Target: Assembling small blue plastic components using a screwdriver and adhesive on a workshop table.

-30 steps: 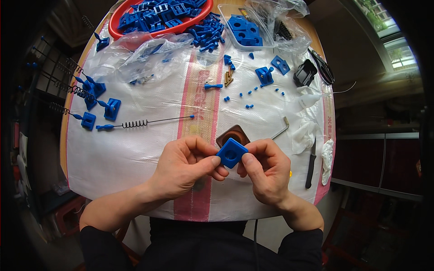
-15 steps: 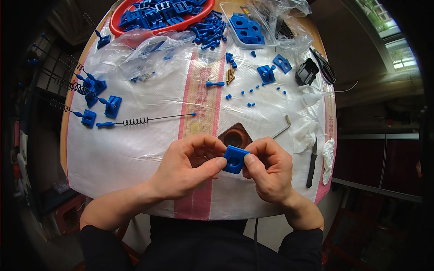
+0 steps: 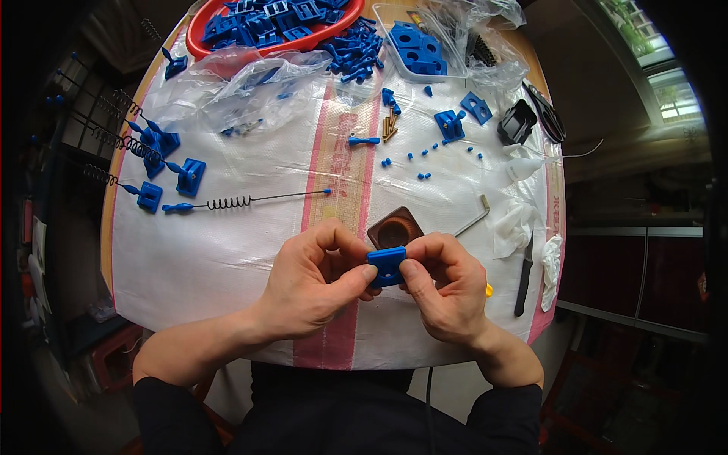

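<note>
Between both hands, near the table's front, is a blue plastic plate point(image 3: 387, 262) with a round hole, tilted so its thick edge faces up. My left hand point(image 3: 318, 280) pinches its left end between thumb and fingers. The right end is pinched by my right hand point(image 3: 447, 288). Just beyond the plate sits a brown square block point(image 3: 396, 226) with a round hollow. A bent metal hex key point(image 3: 474, 215) lies to its right. A bit of something yellow point(image 3: 489, 290) shows beside my right hand.
A red basin point(image 3: 199, 45) of blue parts and a clear box point(image 3: 447, 74) of blue plates stand at the back. A spring rod point(image 3: 258, 199) and blue mounts with coils point(image 3: 158, 144) lie left. Brass pins point(image 3: 390, 125), a knife point(image 3: 523, 280) and scissors point(image 3: 552, 117) lie to the right.
Both hands have tipped the blue plate so its edge turns upward and its hole shows less. The yellow bit has come into view beside my right hand.
</note>
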Action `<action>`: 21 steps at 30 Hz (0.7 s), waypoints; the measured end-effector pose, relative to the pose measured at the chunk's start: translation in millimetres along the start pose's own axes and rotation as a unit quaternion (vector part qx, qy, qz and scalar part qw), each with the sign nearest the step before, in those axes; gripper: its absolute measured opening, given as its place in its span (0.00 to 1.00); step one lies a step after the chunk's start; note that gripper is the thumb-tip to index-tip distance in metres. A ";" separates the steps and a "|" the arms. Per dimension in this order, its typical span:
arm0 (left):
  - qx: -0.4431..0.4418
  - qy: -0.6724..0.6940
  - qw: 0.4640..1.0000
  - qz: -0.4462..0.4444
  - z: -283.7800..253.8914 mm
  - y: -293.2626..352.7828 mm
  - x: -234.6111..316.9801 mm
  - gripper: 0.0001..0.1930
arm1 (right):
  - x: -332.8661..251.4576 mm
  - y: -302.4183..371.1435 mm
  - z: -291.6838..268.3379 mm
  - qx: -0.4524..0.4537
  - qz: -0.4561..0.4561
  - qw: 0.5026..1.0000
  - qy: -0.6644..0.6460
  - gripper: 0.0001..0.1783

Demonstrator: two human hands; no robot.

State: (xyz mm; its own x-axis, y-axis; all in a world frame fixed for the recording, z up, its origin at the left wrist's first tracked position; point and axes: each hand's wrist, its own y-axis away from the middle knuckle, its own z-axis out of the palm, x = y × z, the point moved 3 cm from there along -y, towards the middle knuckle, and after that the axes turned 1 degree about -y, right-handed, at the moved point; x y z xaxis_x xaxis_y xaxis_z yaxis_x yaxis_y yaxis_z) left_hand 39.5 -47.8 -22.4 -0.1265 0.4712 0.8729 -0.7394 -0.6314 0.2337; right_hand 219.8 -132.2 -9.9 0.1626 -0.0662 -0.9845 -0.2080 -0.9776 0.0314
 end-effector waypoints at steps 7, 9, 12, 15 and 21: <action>0.006 0.051 0.999 0.014 -2.6 -2.6 1.0 0.07 | -2.5 -0.7 3.9 0.005 0.009 1.000 -0.029 0.06; 0.014 0.073 0.997 0.001 -4.7 -4.9 2.3 0.07 | -1.5 1.2 3.6 -0.010 0.022 0.999 -0.023 0.06; 0.020 0.092 0.996 -0.010 -5.0 -6.0 1.3 0.08 | -2.8 2.6 4.9 -0.015 0.041 0.997 -0.056 0.08; 0.020 0.091 0.996 -0.007 -3.6 -5.7 -1.1 0.08 | -3.6 2.2 5.3 -0.020 0.051 0.995 -0.080 0.09; 0.024 0.096 0.995 -0.023 -4.8 -6.4 -4.2 0.09 | -2.4 2.5 3.9 -0.035 0.114 0.983 -0.140 0.08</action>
State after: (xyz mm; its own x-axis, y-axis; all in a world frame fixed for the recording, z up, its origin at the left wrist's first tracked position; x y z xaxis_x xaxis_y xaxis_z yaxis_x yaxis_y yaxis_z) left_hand 41.6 -42.8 -29.6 -0.2207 0.6060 0.7643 -0.7150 -0.6334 0.2958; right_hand 215.2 -133.6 -8.1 -0.1552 -0.2367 -0.9591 -0.1401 -0.9558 0.2585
